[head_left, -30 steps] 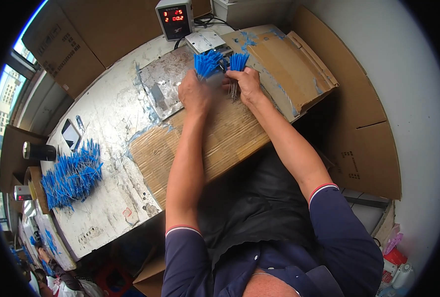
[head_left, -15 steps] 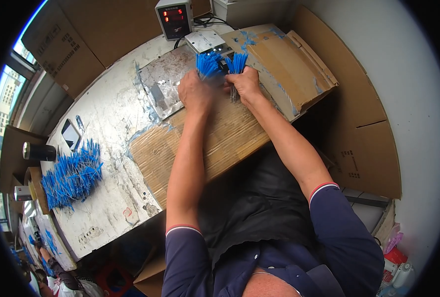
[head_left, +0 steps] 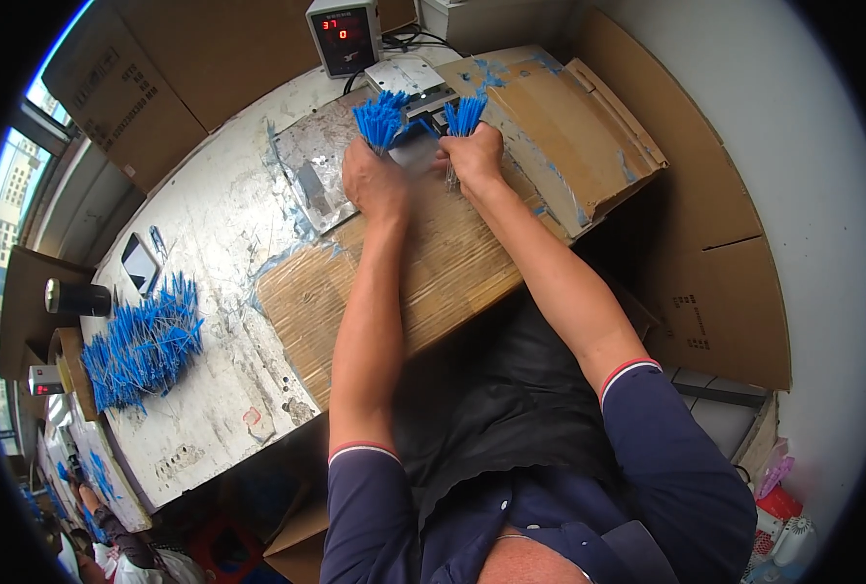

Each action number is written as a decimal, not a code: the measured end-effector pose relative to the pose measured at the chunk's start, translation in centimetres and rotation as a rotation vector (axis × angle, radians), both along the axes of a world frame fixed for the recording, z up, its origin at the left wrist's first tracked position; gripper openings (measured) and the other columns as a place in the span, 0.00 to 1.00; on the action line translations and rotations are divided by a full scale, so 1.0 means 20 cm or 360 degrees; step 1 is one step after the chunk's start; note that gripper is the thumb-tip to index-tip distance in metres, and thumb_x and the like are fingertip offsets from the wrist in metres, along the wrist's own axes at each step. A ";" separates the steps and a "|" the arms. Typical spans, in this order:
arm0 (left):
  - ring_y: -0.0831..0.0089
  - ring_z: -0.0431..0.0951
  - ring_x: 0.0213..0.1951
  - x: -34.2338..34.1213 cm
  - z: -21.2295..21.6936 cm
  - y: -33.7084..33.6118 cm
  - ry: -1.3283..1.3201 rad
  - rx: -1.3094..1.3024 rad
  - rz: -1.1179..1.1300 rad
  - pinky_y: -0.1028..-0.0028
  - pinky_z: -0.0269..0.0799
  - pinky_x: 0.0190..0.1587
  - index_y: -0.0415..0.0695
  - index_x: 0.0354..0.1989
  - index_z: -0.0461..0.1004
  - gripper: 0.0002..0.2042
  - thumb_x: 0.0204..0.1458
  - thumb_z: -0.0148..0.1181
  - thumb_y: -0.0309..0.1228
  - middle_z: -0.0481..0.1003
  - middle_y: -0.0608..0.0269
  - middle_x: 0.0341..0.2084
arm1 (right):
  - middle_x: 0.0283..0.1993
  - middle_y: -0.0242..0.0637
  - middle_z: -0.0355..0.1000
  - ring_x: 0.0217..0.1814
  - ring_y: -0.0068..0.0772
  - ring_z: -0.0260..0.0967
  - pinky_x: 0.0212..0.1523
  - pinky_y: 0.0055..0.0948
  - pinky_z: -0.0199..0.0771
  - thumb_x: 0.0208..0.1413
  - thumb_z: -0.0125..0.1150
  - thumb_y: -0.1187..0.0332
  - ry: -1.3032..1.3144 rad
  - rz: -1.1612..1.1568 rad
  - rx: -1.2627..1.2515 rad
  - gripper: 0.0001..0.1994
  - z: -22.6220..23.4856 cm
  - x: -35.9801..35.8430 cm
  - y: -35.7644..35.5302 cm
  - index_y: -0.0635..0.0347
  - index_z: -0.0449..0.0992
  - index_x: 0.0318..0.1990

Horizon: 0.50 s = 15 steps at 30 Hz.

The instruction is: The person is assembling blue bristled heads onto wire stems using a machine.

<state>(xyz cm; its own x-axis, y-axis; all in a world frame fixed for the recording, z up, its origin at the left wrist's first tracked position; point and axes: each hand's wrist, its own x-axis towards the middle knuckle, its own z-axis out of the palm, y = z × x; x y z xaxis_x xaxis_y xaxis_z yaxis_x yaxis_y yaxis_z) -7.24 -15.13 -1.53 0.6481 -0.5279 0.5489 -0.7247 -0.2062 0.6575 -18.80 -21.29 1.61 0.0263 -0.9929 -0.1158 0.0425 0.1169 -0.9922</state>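
Scuffed white workbench [head_left: 209, 224]: left hand [head_left: 374, 180] and right hand [head_left: 474, 156] each clench a blue-tipped wire bundle [head_left: 382, 119]; keep ends level, grips firm.

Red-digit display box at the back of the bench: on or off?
On. The grey display box shows lit red digits on its dark screen.

The person wears a dark navy polo shirt with short sleeves; each sleeve ends in a thin red and white stripe. Forearms are bare.
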 end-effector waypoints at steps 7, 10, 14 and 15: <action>0.47 0.75 0.41 0.02 -0.02 -0.01 0.0011 -0.0126 -0.0031 0.53 0.70 0.44 0.41 0.37 0.72 0.05 0.53 0.56 0.23 0.74 0.50 0.35 | 0.30 0.44 0.74 0.24 0.36 0.76 0.20 0.34 0.84 0.47 0.62 0.86 -0.0009 -0.0069 0.0034 0.08 0.00 0.00 0.00 0.72 0.70 0.34; 0.46 0.75 0.40 0.02 -0.03 -0.01 -0.0011 -0.0170 -0.0068 0.53 0.69 0.43 0.41 0.38 0.72 0.05 0.54 0.57 0.23 0.74 0.49 0.35 | 0.30 0.45 0.74 0.23 0.36 0.76 0.20 0.34 0.84 0.47 0.62 0.85 0.0066 -0.0082 0.0031 0.08 0.02 0.01 0.00 0.73 0.70 0.34; 0.45 0.75 0.38 0.01 -0.03 -0.01 -0.0036 -0.0185 -0.0096 0.52 0.68 0.41 0.41 0.38 0.73 0.04 0.55 0.58 0.24 0.74 0.49 0.34 | 0.30 0.44 0.74 0.24 0.36 0.76 0.21 0.35 0.84 0.48 0.63 0.85 0.0047 -0.0054 0.0056 0.08 0.02 0.01 -0.02 0.71 0.71 0.35; 0.45 0.75 0.38 0.01 -0.02 -0.01 -0.0037 -0.0185 -0.0099 0.52 0.68 0.41 0.41 0.38 0.73 0.04 0.55 0.58 0.24 0.74 0.49 0.34 | 0.30 0.44 0.74 0.24 0.35 0.76 0.21 0.35 0.84 0.48 0.63 0.84 -0.0011 -0.0040 0.0088 0.08 0.01 0.00 -0.02 0.70 0.71 0.35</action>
<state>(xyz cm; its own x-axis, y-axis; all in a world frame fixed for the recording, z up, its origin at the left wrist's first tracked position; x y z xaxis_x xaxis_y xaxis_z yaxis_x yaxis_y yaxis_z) -7.05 -15.30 -1.94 0.6026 -0.4986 0.6232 -0.7490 -0.0837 0.6572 -18.74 -21.73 1.72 0.0024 -0.9853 -0.1706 0.0528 0.1705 -0.9839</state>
